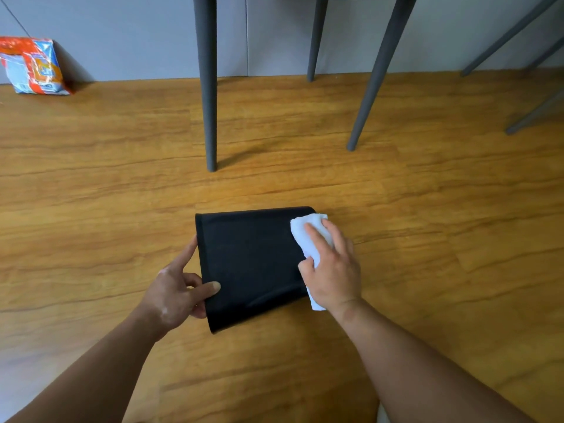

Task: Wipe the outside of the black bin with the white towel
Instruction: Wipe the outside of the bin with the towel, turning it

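The black bin point(253, 261) lies on its side on the wooden floor, its open rim to the left and its base to the right. My left hand point(177, 288) grips the rim edge, thumb on the upper face and fingers curled round the lip. My right hand point(332, 267) holds the folded white towel point(305, 230) and presses it against the bin's right end, near the base. Part of the towel is hidden under my palm, and a corner sticks out below my wrist.
Dark grey chair legs point(209, 87) stand on the floor just beyond the bin, with more legs point(375, 74) to the right. A colourful plastic packet point(33, 67) leans against the grey wall at the far left. Wooden floor point(91, 178) surrounds the bin.
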`<state>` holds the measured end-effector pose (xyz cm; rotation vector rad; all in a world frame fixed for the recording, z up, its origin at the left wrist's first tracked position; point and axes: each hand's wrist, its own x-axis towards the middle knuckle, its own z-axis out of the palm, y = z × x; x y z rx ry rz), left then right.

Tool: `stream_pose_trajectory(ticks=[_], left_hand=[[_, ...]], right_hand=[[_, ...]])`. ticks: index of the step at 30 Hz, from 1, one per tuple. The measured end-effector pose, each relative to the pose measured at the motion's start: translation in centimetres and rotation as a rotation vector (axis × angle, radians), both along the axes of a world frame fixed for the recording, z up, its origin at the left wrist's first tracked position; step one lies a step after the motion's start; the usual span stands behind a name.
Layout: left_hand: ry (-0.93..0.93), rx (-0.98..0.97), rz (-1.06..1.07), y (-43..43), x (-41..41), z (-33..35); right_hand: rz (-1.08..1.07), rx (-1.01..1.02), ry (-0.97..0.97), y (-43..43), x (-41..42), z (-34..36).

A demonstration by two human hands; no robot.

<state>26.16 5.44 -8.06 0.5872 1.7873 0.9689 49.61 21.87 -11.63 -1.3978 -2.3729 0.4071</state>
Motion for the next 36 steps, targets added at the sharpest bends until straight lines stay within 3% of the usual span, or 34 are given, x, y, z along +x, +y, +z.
stream_pose_trajectory(ticks=[11,17,23,26,33,36], left_hand=[[0.128,-0.042,-0.082,-3.4,3.7,-0.2],[0.001,0.056,-0.033,-1.9,3.1,0.9],[-0.136,0.086,-0.013,-0.1,3.9,1.7],[-0.147,0.064,-0.023,-0.4,3.6,1.6],[-0.214,0.058,-0.038,-0.6,3.3,2.2],[-0.172,0.063,-0.059,-0.3,3.6,2.1]], right_hand=[[-0.005,-0.003,0.013,-0.1,0.0,-0.1],[-0.056,-0.014,0.037,0.3,-0.3,1.2],[0.200,0.019,-0.024,-8.3,-7.4,4.9],[0.248,0.012,-0.040,-8.3,-7.8,5.2],[-0.101,-0.074,-0.083,1.8,1.3,2.4],[-0.164,-0.037,-0.052,1.6,1.6,2.6]])
